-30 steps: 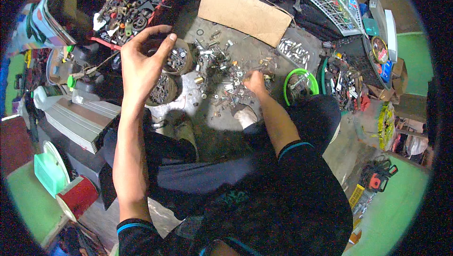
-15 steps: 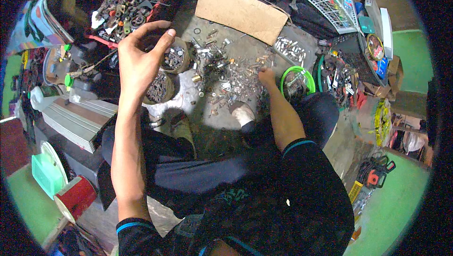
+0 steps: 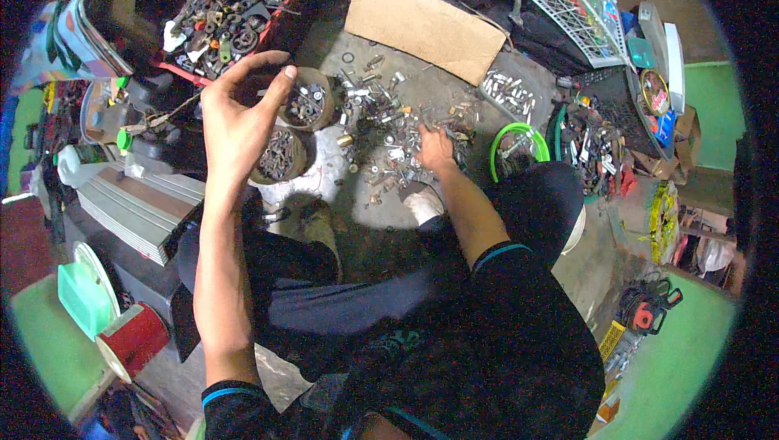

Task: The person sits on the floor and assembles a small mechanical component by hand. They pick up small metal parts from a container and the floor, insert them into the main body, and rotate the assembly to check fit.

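Metal parts (image 3: 396, 152) lie scattered on the floor (image 3: 381, 211) left of the green-rimmed bowl (image 3: 519, 127). Our right hand (image 3: 436, 148) touches them, loosely open; our left hand (image 3: 235, 128), farther left of the bowl, half-curled, contents unclear. We'd likely do best sifting lightly, not grabbing hard.

Landmark: hardware pile (image 3: 377, 111), on the floor (image 3: 365, 211). From my spot, by the person's sides: two tubs (image 3: 329, 111) of small parts stood left of the pile; a filled crate (image 3: 187, 74) lay beyond them. A cardboard piece (image 3: 426, 28) lay behind the pile, a tray (image 3: 527, 77) of pieces behind-right, a round basin (image 3: 540, 141) right.
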A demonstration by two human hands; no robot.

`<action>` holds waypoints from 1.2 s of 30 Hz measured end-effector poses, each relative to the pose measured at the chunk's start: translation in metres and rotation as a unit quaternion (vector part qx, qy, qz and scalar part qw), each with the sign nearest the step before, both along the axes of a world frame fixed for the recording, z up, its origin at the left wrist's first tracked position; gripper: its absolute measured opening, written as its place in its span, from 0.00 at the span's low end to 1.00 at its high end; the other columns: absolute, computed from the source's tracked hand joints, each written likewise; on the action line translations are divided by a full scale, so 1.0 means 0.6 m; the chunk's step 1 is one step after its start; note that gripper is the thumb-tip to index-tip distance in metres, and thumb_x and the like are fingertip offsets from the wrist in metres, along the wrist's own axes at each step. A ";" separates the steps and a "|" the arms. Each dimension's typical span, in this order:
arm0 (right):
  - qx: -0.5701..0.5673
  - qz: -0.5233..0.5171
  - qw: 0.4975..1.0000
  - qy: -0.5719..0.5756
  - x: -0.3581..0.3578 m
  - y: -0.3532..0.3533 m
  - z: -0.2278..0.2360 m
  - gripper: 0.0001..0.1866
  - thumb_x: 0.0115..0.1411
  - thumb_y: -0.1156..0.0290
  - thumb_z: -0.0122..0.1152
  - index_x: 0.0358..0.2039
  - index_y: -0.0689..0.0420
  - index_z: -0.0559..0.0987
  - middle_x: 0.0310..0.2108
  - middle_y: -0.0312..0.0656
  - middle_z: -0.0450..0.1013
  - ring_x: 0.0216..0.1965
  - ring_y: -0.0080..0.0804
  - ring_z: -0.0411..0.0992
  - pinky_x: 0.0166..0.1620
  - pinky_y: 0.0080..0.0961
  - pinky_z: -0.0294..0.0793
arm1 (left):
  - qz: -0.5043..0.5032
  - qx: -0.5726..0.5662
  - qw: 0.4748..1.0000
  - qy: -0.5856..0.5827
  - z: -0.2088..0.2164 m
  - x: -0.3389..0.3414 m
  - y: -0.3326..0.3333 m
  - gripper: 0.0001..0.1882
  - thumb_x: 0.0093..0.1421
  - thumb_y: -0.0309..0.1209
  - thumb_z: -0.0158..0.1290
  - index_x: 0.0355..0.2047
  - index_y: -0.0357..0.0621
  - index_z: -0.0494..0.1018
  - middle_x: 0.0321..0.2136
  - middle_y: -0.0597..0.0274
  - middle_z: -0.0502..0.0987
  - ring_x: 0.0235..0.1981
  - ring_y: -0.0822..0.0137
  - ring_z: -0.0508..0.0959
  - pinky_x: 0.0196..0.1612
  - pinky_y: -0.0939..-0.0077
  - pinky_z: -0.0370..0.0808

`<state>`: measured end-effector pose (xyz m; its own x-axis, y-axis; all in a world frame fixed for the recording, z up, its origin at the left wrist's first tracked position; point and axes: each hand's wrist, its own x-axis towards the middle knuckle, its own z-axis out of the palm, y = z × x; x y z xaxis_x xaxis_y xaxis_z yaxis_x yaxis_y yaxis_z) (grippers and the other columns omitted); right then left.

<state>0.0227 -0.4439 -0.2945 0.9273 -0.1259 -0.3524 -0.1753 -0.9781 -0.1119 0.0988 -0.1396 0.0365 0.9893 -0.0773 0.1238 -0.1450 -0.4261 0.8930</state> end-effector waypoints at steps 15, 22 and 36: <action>-0.003 0.059 0.998 0.029 0.048 0.062 0.011 0.38 0.52 0.58 0.64 0.63 0.39 0.60 0.65 0.50 0.50 0.63 0.56 0.52 0.56 0.61 0.60 | 0.015 0.000 1.000 -0.021 -0.002 -0.004 0.017 0.12 0.56 0.29 0.61 0.39 0.36 0.79 0.29 0.62 0.80 0.30 0.77 0.77 0.36 0.82 0.73; -0.027 0.005 0.990 0.135 0.038 0.084 -0.002 0.40 0.61 0.52 0.54 0.68 0.36 0.44 0.69 0.49 0.36 0.68 0.58 0.40 0.60 0.67 0.51 | 0.055 -0.027 0.998 0.000 -0.002 -0.017 0.068 0.12 0.56 0.29 0.61 0.39 0.37 0.79 0.27 0.64 0.80 0.29 0.76 0.77 0.36 0.81 0.73; -0.067 0.007 0.995 0.070 0.062 0.060 -0.083 0.39 0.54 0.55 0.65 0.61 0.50 0.56 0.62 0.58 0.51 0.50 0.61 0.68 0.51 0.50 0.71 | 0.096 -0.044 0.994 0.008 0.042 -0.080 0.134 0.13 0.56 0.29 0.61 0.39 0.36 0.78 0.30 0.63 0.80 0.32 0.77 0.76 0.38 0.80 0.73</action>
